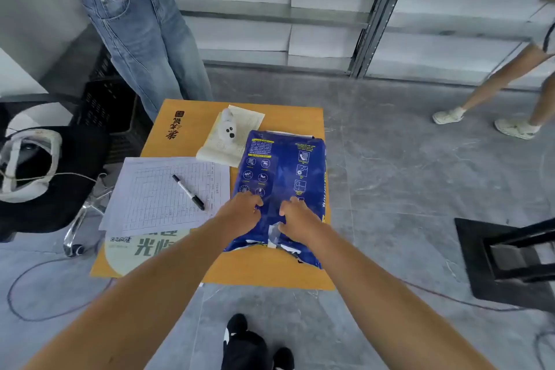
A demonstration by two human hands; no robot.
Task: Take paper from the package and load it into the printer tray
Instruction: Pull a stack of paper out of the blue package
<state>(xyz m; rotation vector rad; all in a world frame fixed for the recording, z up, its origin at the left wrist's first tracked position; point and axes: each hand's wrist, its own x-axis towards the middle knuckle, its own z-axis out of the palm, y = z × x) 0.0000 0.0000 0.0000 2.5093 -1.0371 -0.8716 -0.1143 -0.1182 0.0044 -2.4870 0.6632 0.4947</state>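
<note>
A black marker (188, 192) lay on a gridded form sheet (168, 192) at the left of the orange surface (264, 273). Behind them, a small white ghost toy (227, 128) sat on a notepad (229, 137). A black chair (51, 177) carrying a bag (27, 165) stood left, beside black crates (112, 111).

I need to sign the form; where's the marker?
In the head view, the black marker lies diagonally on the gridded sheet, left of the blue paper package.
</note>
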